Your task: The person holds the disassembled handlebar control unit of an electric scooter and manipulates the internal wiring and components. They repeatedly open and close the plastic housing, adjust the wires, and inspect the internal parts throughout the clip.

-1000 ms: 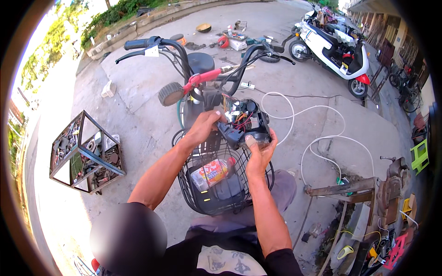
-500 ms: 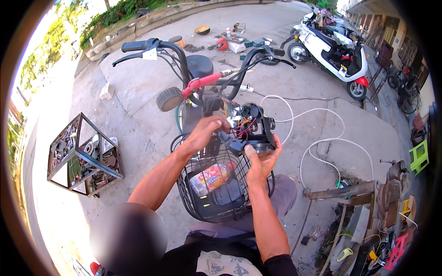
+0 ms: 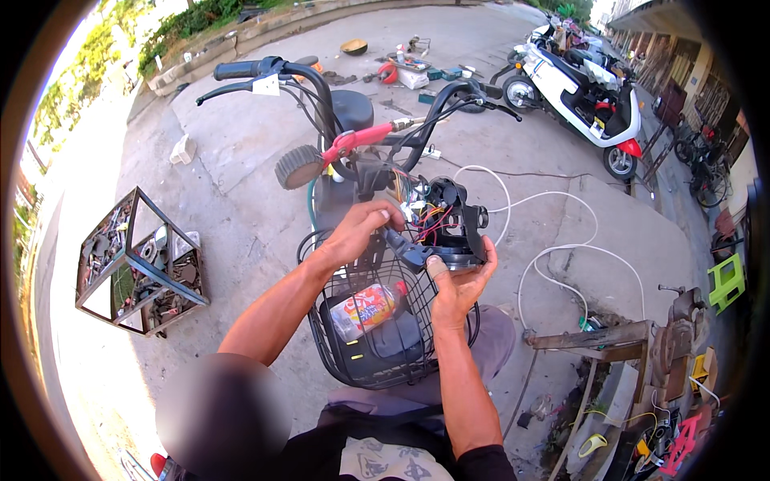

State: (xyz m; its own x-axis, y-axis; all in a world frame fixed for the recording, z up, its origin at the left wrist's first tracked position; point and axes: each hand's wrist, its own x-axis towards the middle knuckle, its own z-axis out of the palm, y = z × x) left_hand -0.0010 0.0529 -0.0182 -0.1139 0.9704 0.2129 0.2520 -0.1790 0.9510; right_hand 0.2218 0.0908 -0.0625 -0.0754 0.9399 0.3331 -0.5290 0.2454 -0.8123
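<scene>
A black headlight housing with its back exposed and a bundle of red, yellow and white wires sits above the front basket of an electric bike. My right hand grips its lower rim, thumb on the near side, fingers round the right. My left hand is closed at the housing's left arm, beside the wires; the fingertips are partly hidden. Below, the black wire basket holds a bottle with a colourful label and a dark case.
A red inflator-like tool with a ribbed black disc lies across the handlebars. A metal-framed bin of parts stands left. White hose loops on the right, near a wooden bench. A white scooter is parked behind.
The view has shifted slightly. My left fingers have moved a little at the housing's arm, while my right hand keeps its grip on the rim.
</scene>
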